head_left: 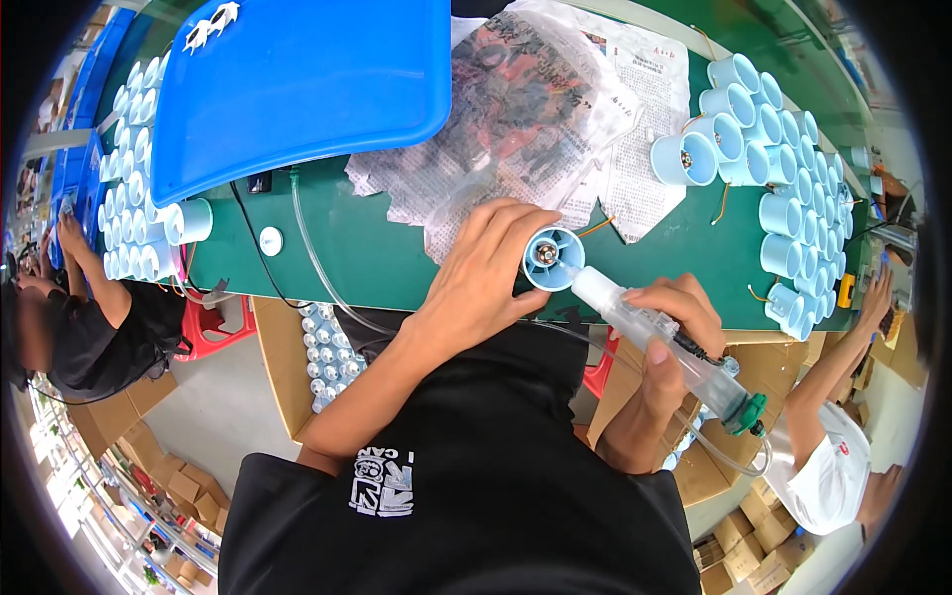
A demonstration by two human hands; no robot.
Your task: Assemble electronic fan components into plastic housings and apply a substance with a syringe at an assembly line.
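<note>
A light-blue plastic cup (569, 243), tilted so its mouth points toward me, is gripped by my left hand (481, 260) at the near edge of the green table. Inside it sits a round metal part (545, 253), and an orange wire trails out behind. My right hand (679, 322) is wrapped round a clear dispensing syringe (635, 319) with a green cap (746, 414) and an air hose at its rear. The syringe's narrow tip reaches into the cup's mouth, close to the metal part; whether they touch I cannot tell.
Newspaper sheets (650, 129) lie beyond my hands. Many similar cups stand at right (778, 213) and left (185, 221). A blue tray (327, 99) with white parts overhangs the left side. A clear hose (315, 253) crosses the table (243, 273). Co-workers (104, 332) sit on both sides.
</note>
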